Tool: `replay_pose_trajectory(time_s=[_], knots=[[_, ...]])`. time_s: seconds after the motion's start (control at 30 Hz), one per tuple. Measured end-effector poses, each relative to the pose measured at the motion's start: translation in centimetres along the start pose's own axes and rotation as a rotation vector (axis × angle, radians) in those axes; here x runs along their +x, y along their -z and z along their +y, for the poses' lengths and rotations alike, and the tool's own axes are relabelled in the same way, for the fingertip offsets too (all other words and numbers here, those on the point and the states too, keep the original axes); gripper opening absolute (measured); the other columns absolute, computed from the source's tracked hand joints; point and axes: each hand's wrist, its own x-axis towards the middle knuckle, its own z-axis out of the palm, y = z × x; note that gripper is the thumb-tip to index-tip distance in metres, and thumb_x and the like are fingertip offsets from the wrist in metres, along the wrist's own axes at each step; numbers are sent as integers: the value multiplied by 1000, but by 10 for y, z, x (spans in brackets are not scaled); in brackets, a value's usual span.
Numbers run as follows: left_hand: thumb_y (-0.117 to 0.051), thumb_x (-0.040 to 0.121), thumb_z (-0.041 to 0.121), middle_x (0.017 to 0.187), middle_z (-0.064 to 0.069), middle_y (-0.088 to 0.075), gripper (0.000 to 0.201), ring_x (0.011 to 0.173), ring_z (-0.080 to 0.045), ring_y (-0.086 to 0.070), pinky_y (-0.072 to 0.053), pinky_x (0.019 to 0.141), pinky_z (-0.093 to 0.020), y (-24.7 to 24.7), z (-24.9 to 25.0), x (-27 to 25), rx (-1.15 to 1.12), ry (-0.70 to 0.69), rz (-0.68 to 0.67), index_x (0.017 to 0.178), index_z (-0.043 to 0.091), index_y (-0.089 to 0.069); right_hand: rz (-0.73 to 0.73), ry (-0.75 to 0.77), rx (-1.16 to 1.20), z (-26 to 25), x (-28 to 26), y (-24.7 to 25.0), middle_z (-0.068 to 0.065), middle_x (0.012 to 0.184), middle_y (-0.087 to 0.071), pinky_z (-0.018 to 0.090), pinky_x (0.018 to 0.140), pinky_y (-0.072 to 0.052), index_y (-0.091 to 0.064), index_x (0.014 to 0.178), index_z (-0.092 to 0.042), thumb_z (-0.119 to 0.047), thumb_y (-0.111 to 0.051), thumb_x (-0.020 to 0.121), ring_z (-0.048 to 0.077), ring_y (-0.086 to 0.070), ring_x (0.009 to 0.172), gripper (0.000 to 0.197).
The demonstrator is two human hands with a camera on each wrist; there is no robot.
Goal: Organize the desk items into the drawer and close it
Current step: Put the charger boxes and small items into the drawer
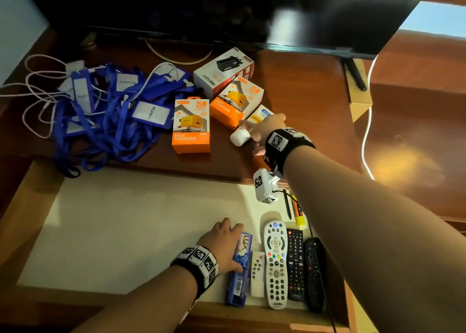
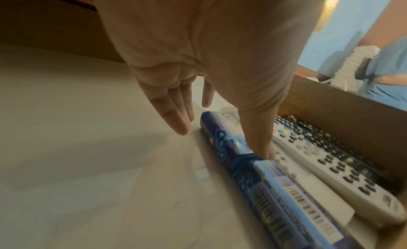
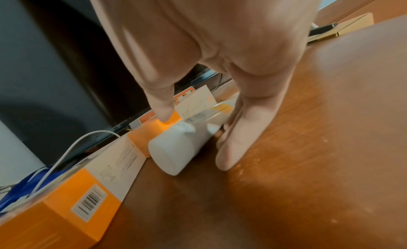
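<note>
1. I see my left hand (image 1: 222,244) inside the open drawer (image 1: 126,231), fingers straight, thumb pressing the blue box (image 1: 238,269) that lies just left of the 4 remotes (image 1: 276,262).
2. My right hand (image 1: 264,131) is beyond the drawer on the desk (image 1: 302,93), fingers spread either side of the white tube (image 1: 240,137); I cannot tell if it grips.
3. 3 charger boxes (image 1: 191,126) and blue lanyards (image 1: 106,120) lie on the desk beyond the drawer.

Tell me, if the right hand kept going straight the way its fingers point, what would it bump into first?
Most likely the white tube: the right hand already straddles it, and the orange charger box lies just beyond.
</note>
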Motion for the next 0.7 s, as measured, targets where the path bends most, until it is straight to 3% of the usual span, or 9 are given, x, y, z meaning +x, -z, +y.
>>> replay_pose_trajectory(time_s=[0.03, 0.1, 0.17, 0.27, 0.37, 0.47, 0.53, 0.6, 0.7], knots=[[-83, 78, 54, 143, -5, -42, 97, 130, -28, -49, -51, 104, -45, -1, -4, -2, -29, 20, 8, 152, 26, -28, -6, 8, -5, -3, 0, -1, 18, 133, -55, 36, 72, -61, -35, 144, -3, -27, -77, 89, 36, -65, 106, 73], [-77, 84, 52, 139, -5, -51, 79, 124, -29, -56, -52, 101, -44, -3, -10, -6, -88, 49, 22, 146, 26, -34, 19, -43, 41, -10, -3, -3, 11, 103, -58, 27, 60, -60, -32, 133, -7, -33, -78, 89, 30, -63, 78, 69], [-71, 91, 47, 134, -6, -59, 61, 116, -29, -62, -54, 97, -43, -6, -13, -9, -127, 61, 24, 139, 25, -40, 42, -91, 66, -14, -4, -7, 7, 88, -58, 38, 73, -65, -33, 128, -10, -35, -82, 84, 27, -66, 66, 71], [-67, 97, 38, 127, -8, -66, 48, 110, -30, -67, -56, 92, -43, -7, -7, -8, -132, 79, 7, 133, 20, -43, 16, -100, 12, -9, -3, -5, 11, 93, -67, 43, 67, -66, -45, 123, -10, -26, -87, 80, 28, -76, 62, 61], [-66, 98, 34, 119, -11, -69, 43, 104, -33, -68, -57, 84, -43, -4, 4, -3, -128, 108, -9, 129, 16, -43, -39, -79, 3, 11, -9, 4, 18, 94, -69, 45, 70, -65, -59, 114, -1, -13, -81, 85, 34, -76, 74, 38], [-69, 96, 33, 118, -11, -68, 43, 104, -33, -69, -56, 82, -41, -1, 10, 1, -133, 127, -20, 127, 14, -45, -44, -38, -3, 43, -25, 14, 15, 97, -76, 36, 59, -62, -71, 107, -2, -14, -86, 78, 30, -77, 77, 35], [-69, 95, 37, 121, -10, -68, 43, 107, -32, -67, -55, 87, -40, 0, 10, 0, -146, 131, -34, 125, 13, -49, -60, 34, 7, 69, -41, 22, 9, 96, -78, 33, 61, -60, -72, 106, -8, -20, -90, 72, 25, -77, 78, 40], [-66, 96, 44, 117, -9, -68, 40, 107, -31, -67, -53, 86, -37, 0, 6, -3, -119, 141, -77, 119, 13, -56, -77, 101, 54, 94, -61, 28, 4, 105, -76, 38, 69, -63, -62, 116, -14, -23, -93, 67, 22, -76, 85, 58], [-65, 96, 48, 88, -5, -63, 33, 85, -28, -63, -48, 74, -33, -6, 3, -7, -75, 130, -196, 88, 16, -57, -131, 142, 43, 119, -102, 36, 2, 111, -63, 31, 63, -61, -44, 125, -21, -15, -89, 76, 19, -71, 89, 67]])
